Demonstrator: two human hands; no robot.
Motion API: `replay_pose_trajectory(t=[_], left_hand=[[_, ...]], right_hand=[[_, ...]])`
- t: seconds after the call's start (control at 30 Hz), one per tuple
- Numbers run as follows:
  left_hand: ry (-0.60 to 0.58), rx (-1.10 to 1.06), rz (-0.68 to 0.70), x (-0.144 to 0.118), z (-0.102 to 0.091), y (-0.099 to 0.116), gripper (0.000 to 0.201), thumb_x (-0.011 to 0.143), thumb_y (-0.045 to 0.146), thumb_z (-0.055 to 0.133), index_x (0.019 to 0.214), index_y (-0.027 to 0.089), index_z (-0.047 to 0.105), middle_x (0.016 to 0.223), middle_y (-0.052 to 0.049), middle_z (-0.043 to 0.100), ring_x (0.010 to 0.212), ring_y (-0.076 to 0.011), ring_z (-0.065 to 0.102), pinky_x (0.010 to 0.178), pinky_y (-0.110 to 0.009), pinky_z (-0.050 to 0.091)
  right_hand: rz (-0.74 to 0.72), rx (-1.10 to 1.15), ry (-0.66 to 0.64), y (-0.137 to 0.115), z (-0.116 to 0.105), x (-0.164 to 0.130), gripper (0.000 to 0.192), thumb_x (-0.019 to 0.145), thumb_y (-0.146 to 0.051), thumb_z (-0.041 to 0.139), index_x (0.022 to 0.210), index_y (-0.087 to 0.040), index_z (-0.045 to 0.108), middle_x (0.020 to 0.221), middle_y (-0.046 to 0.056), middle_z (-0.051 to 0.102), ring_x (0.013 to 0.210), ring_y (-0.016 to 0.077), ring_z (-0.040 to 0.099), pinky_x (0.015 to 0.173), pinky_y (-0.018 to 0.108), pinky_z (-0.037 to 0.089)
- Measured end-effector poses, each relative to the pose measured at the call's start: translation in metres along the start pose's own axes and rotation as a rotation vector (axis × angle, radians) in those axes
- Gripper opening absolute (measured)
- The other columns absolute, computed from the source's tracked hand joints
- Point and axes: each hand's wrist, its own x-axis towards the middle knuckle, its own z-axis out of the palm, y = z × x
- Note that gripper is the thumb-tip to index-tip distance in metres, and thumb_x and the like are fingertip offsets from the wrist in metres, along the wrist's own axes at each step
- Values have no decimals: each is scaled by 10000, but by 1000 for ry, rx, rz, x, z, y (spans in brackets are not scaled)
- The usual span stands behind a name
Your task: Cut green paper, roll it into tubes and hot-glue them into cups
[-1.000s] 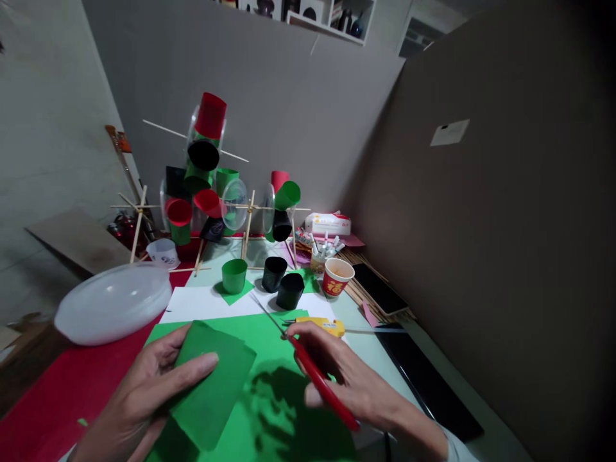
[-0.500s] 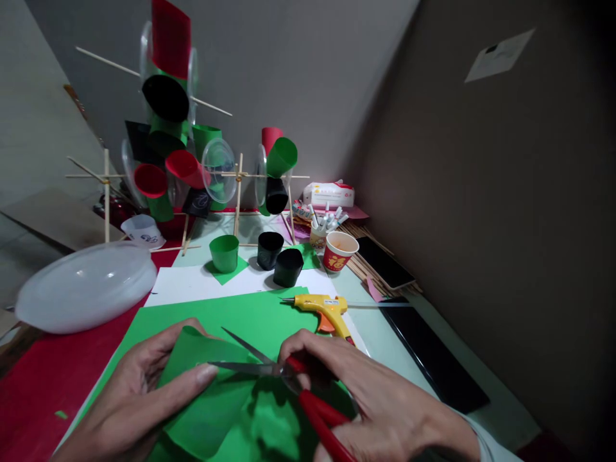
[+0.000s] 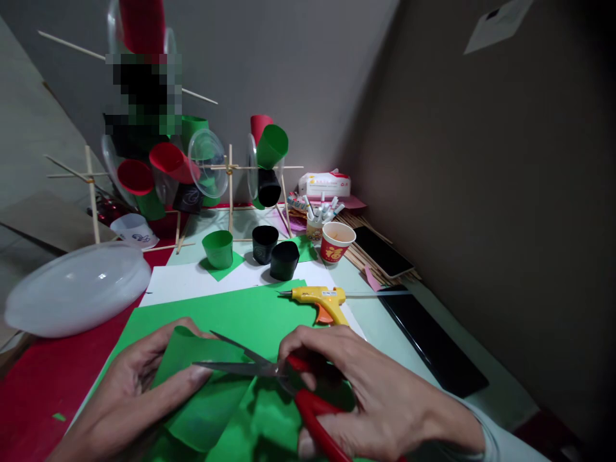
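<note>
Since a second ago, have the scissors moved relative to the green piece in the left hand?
Yes. The scissors have swung left: their open blades now straddle the edge of the green paper piece held by the left hand; earlier they pointed away, toward the glue gun.

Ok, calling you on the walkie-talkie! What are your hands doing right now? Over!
Left hand holds green paper piece. Right hand grips red-handled scissors, blades open at the paper's edge. Yellow glue gun lies just beyond, not touching.

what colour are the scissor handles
Red; the scissors in the right hand show them in the head view.
</note>
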Motion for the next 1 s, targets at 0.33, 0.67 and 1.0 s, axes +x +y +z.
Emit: replay_pose_trajectory(t=[0.33,0.67,1.0], left_hand=[[-160,-141,-191,-10,3,6,413,443,347,1008,784,279,787,680,-3,772,571,-237,724,558,-329,614],[-174,-226,-220,-9,5,7,505,474,199,982,944,267,810,905,-20,854,776,-299,807,606,-346,652],[-90,-302,-182,-7,12,4,464,475,192,1010,852,225,741,666,46,798,535,-191,741,512,-284,631]], right_hand=[[-33,16,-5,6,-1,3,213,795,-371,810,949,-246,732,681,-33,537,595,136,439,549,241,372],[-81,-179,29,3,0,2,199,851,-366,745,948,-195,768,759,17,651,712,177,559,655,263,449],[-161,-242,80,8,-1,1,168,890,-299,674,942,-192,792,802,55,732,720,193,627,638,262,478]])
